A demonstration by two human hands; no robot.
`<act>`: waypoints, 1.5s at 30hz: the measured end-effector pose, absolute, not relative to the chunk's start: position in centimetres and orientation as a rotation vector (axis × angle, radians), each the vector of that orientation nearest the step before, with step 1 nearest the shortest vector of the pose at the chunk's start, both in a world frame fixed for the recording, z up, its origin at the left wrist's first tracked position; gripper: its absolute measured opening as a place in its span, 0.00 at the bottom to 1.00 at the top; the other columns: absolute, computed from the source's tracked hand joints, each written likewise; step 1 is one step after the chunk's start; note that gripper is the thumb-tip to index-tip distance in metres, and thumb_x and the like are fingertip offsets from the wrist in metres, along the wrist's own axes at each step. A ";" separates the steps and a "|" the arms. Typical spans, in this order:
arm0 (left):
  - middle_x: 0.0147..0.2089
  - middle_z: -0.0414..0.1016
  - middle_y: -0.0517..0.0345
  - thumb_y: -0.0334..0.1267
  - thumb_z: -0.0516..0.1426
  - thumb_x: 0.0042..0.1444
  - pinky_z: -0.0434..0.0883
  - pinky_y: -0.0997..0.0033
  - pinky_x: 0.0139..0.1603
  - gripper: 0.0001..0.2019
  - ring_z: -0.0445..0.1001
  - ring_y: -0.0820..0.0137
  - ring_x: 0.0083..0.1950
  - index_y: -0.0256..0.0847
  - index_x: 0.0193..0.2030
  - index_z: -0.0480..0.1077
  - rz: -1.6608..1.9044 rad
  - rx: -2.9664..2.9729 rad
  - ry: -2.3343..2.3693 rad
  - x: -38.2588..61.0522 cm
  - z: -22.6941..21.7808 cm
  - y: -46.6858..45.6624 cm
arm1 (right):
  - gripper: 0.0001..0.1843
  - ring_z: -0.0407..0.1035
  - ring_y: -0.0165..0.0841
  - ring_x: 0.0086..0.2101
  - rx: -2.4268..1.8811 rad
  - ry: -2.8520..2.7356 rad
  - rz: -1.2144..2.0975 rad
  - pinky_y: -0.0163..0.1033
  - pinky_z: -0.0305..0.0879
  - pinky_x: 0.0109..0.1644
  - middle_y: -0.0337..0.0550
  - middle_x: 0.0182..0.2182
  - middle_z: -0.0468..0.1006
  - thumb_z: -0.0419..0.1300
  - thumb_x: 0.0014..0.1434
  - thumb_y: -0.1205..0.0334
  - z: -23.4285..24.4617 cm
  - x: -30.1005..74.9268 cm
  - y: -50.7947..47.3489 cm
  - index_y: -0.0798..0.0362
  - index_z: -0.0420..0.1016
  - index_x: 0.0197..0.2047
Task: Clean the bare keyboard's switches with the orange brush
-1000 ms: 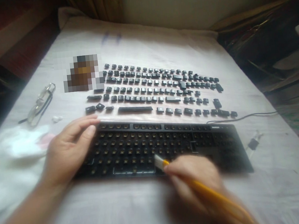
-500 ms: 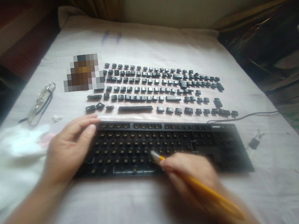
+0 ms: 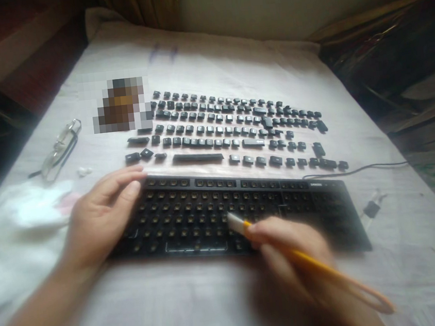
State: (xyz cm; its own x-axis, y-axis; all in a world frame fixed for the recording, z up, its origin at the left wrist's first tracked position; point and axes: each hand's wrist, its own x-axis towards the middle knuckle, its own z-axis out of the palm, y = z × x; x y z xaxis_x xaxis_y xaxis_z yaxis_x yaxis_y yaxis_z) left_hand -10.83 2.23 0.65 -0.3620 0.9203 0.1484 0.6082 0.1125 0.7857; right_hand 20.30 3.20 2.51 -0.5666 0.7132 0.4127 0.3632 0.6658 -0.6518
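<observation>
A black keyboard (image 3: 315, 209) with its keycaps removed lies across the white cloth. My left hand (image 3: 99, 219) rests flat on its left end, fingers stretched out over the top corner. My right hand (image 3: 288, 243) is closed on a yellow-handled brush (image 3: 318, 269). The brush's pale bristles touch the bare key sockets near the keyboard's middle. Several loose black keycaps (image 3: 232, 125) lie in rows beyond the keyboard, with the long space bar (image 3: 197, 158) nearest it.
A pair of glasses (image 3: 58, 151) lies at the left. A crumpled white cloth (image 3: 24, 214) sits by my left wrist. The keyboard's cable (image 3: 362, 169) runs off to the right, and a small clip (image 3: 372, 208) lies beside the keyboard's right end.
The brush tip has moved up and to the right across the key sockets, with my right hand following. My left hand has stayed on the keyboard's left end.
</observation>
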 end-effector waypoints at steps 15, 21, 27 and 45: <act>0.56 0.82 0.63 0.53 0.58 0.61 0.64 0.58 0.72 0.14 0.77 0.64 0.60 0.52 0.47 0.80 1.123 1.527 2.026 -11.0 0.5 2.2 | 0.08 0.77 0.31 0.28 -0.710 -2.326 0.616 0.34 0.72 0.33 0.40 0.31 0.82 0.53 0.68 0.70 1.7 19.4 3.0 0.51 0.70 0.47; 0.56 0.81 0.63 0.52 0.58 0.61 0.64 0.59 0.72 0.14 0.77 0.65 0.60 0.52 0.47 0.80 1.118 1.519 2.032 -11.0 0.5 2.2 | 0.09 0.78 0.32 0.30 -0.712 -2.251 0.634 0.36 0.74 0.35 0.41 0.33 0.84 0.55 0.66 0.70 1.8 19.3 3.1 0.51 0.72 0.47; 0.55 0.82 0.63 0.53 0.58 0.61 0.66 0.59 0.71 0.14 0.77 0.64 0.59 0.53 0.47 0.80 1.120 1.518 2.027 -10.9 0.5 2.2 | 0.11 0.75 0.31 0.23 -0.860 -2.183 0.549 0.34 0.73 0.30 0.39 0.27 0.82 0.56 0.61 0.73 3.6 20.0 3.3 0.49 0.73 0.43; 0.55 0.82 0.62 0.53 0.59 0.61 0.66 0.58 0.71 0.14 0.77 0.64 0.60 0.52 0.47 0.80 1.116 1.501 2.023 -10.9 0.5 2.2 | 0.09 0.73 0.27 0.21 -0.770 -2.187 0.541 0.31 0.70 0.28 0.37 0.24 0.81 0.55 0.71 0.63 2.5 19.0 3.0 0.51 0.74 0.39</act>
State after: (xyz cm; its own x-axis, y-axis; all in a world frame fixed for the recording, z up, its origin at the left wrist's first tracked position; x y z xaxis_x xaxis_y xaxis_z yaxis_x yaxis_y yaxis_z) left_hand -10.87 2.15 0.45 -0.3548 0.9231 0.1486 0.6180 0.1123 0.7781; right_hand 19.04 3.04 2.47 -0.5441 0.6691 0.5062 0.3558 0.7304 -0.5830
